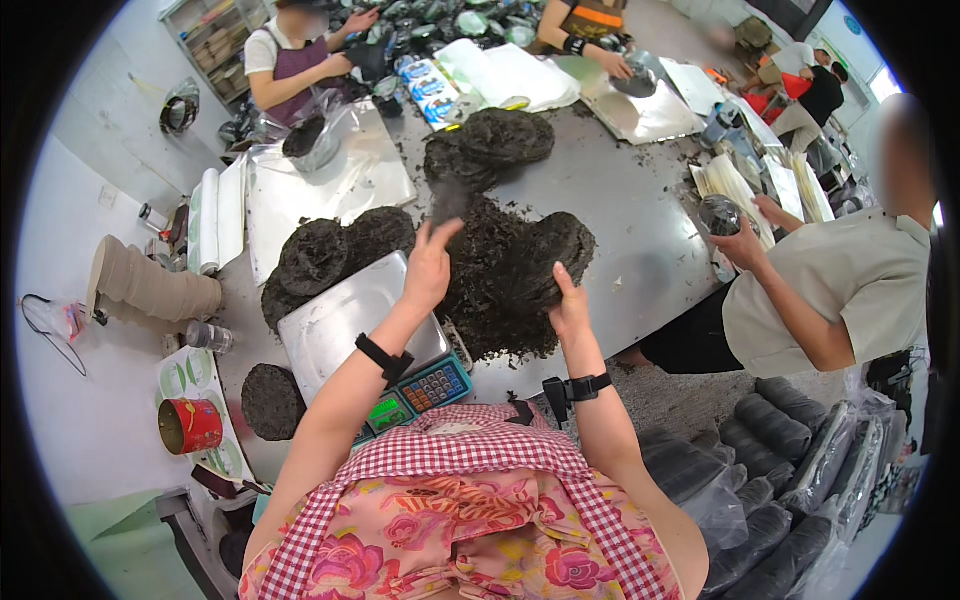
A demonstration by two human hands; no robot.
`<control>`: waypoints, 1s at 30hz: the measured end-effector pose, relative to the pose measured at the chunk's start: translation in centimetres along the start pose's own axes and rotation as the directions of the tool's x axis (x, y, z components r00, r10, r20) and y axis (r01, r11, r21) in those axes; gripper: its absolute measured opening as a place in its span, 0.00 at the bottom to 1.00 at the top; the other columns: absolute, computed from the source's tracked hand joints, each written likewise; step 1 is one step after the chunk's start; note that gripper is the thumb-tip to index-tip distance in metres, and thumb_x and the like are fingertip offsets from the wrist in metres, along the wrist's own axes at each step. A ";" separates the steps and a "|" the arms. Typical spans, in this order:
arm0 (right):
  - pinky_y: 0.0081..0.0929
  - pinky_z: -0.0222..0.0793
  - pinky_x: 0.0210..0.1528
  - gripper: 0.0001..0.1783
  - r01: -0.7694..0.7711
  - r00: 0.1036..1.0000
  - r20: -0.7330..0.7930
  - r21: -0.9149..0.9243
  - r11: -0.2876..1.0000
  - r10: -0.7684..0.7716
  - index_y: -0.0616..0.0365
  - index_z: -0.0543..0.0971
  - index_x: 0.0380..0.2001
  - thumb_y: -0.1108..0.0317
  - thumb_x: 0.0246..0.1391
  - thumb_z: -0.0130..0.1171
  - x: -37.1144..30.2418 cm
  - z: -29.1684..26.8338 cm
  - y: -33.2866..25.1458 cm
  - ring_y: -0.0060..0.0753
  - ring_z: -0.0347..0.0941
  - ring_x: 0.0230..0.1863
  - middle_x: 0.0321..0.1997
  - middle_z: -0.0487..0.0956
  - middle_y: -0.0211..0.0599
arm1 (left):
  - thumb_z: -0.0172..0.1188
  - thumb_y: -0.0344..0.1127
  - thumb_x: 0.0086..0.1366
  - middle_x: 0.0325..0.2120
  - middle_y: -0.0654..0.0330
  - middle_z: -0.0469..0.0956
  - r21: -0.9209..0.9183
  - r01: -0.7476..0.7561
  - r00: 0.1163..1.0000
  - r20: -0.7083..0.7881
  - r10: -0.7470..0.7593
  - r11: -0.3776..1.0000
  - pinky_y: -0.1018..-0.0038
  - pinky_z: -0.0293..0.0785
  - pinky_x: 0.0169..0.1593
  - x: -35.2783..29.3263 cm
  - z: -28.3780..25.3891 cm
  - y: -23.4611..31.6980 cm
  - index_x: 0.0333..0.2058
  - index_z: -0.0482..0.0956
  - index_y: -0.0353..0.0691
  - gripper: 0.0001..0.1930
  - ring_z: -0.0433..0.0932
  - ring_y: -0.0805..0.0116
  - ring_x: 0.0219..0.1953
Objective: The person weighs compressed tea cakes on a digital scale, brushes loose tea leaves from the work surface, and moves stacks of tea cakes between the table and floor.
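My right hand (570, 302) grips the near right edge of a dark, crumbly pressed cake (556, 245), its thumb on top. The cake is tilted over a heap of loose dark crumbs (490, 300). My left hand (429, 268) is raised over the left side of the heap, fingers stretched and apart. Just beyond its fingertips is a dark clump (450, 203), smeared by motion; whether the fingers touch it I cannot tell. Under my left forearm stands a digital scale (345, 315) with a bare metal plate and a lit green display.
More dark cakes (500, 140) are stacked beyond the heap, others (318, 257) lie left, and one round cake (272, 402) sits near left. A red tin (190, 426) stands by the wall. A person (830, 290) works close on my right; two more work across the metal table (640, 220).
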State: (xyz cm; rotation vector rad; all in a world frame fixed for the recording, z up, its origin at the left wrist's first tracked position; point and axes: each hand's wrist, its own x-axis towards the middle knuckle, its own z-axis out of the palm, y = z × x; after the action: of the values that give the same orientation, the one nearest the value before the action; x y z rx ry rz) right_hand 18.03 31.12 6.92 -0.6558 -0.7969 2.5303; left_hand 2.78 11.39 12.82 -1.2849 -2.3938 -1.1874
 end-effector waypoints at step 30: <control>0.35 0.67 0.48 0.17 -0.016 0.996 -0.089 -0.202 0.979 -0.002 0.61 0.73 0.40 0.70 0.43 0.56 -0.1 -8.4 -3.7 0.35 0.72 0.43 0.40 0.76 0.35 | 0.51 0.31 0.57 0.56 0.52 0.58 -0.836 0.405 0.547 -0.103 -0.831 0.370 0.70 0.59 0.57 -14.3 -8.5 -5.6 0.61 0.49 0.38 0.33 0.61 0.61 0.55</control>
State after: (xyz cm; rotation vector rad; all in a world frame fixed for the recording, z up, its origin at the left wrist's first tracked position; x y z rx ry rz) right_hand 23.59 37.45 3.12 -0.8314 -1.0306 2.4272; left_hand 5.53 -5.38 8.41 0.1613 -1.9992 -2.5369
